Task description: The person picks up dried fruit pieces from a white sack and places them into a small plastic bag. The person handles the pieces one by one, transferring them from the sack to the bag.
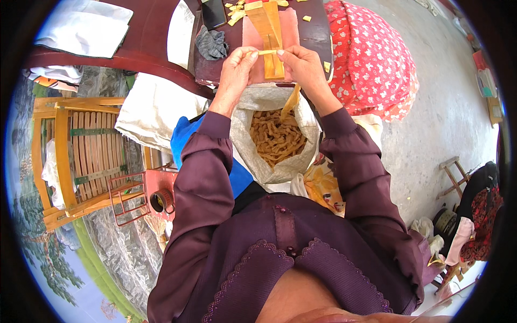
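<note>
My left hand [239, 68] and my right hand [302, 66] pinch the two ends of a short yellow strip [267, 52] between thumb and fingers. The strip is stretched level across a wooden stand [274, 72] with a slanting upper bar [262, 18]. Under the stand lies a pink cloth [249, 34] on a dark red tabletop [313, 44]. Below my hands, a white woven sack [246, 149] gapes, holding many brown, twisted-looking pieces [276, 137]. A longer yellow strip [291, 103] hangs over the sack's far rim.
Yellow pieces [237, 15], a smartphone [214, 14] and a crumpled grey cloth [211, 43] lie on the tabletop. Red floral fabric [375, 60] bulges at the right. To the left are a folded bamboo-slat chair [97, 153] and a mug [162, 200] on a red seat.
</note>
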Demonstrator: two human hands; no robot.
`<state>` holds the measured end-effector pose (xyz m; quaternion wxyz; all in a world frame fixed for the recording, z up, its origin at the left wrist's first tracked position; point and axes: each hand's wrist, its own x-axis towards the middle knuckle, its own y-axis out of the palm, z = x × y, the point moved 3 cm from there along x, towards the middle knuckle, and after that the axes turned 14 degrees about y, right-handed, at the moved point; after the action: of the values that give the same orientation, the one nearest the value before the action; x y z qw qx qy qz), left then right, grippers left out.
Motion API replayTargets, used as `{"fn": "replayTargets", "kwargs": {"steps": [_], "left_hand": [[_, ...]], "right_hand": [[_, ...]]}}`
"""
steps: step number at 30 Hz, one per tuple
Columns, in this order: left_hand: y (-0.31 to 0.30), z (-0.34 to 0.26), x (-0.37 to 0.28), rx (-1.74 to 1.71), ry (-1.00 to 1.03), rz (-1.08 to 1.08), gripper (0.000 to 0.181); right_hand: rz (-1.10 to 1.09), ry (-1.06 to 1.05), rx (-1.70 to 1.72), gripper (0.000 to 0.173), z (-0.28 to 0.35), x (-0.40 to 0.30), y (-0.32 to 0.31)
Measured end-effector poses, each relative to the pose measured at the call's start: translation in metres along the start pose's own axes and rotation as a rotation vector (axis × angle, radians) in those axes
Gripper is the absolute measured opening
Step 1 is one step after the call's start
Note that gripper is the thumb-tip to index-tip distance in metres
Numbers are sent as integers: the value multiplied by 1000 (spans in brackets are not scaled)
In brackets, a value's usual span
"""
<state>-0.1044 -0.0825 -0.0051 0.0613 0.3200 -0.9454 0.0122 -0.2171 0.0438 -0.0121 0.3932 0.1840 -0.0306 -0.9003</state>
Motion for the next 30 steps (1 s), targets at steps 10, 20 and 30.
{"fn": "replayTargets", "kwargs": {"steps": [10, 20, 30], "left_hand": [[1, 10, 11, 939, 71, 104, 21], [38, 48, -117, 571, 353, 386, 27], [1, 128, -154, 398, -188, 405, 25]], "right_hand": [[-416, -123, -717, 29, -19, 18, -10], [505, 242, 331, 15, -15, -43, 17], [490, -97, 909, 20, 25, -25, -72]]}}
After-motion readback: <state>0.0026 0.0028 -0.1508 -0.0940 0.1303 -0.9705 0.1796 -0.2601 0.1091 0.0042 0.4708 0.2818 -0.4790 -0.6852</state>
